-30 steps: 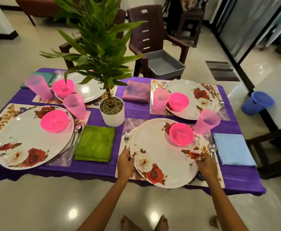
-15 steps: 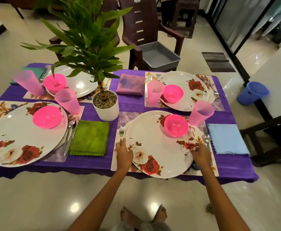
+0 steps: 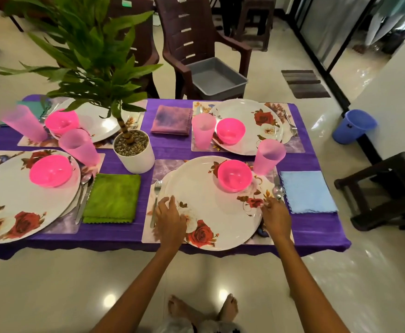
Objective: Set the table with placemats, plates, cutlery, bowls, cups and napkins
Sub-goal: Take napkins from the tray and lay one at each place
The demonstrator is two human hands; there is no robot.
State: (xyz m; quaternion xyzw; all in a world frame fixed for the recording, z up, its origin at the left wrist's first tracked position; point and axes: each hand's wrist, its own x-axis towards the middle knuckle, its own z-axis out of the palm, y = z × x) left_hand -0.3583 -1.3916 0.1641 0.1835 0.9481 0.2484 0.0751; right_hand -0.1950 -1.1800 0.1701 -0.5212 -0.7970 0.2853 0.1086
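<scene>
The near white rose-patterned plate [image 3: 211, 212] lies on a floral placemat [image 3: 165, 167] at the front edge of the purple-covered table [image 3: 316, 231]. My left hand [image 3: 170, 217] grips its left rim, thumb on top. At the right rim, my right hand [image 3: 275, 217] holds on with curled fingers. A pink bowl [image 3: 234, 175] sits on the plate's far part. A pink cup [image 3: 268, 156] stands behind it to the right. A fork [image 3: 155, 195] lies left of the plate. To its right are a spoon [image 3: 278, 192] and a blue napkin [image 3: 308, 192].
Three other settings with plates, pink bowls and cups fill the table. A potted plant [image 3: 134, 152] stands mid-table beside a green napkin [image 3: 112, 198]. Behind is a chair holding a grey tub [image 3: 217, 78]. A blue bucket [image 3: 352, 126] and dark stool [image 3: 388, 188] stand right.
Both hands stay at the near plate's rims. The view has shifted and my left hand now lies a little further onto the plate.
</scene>
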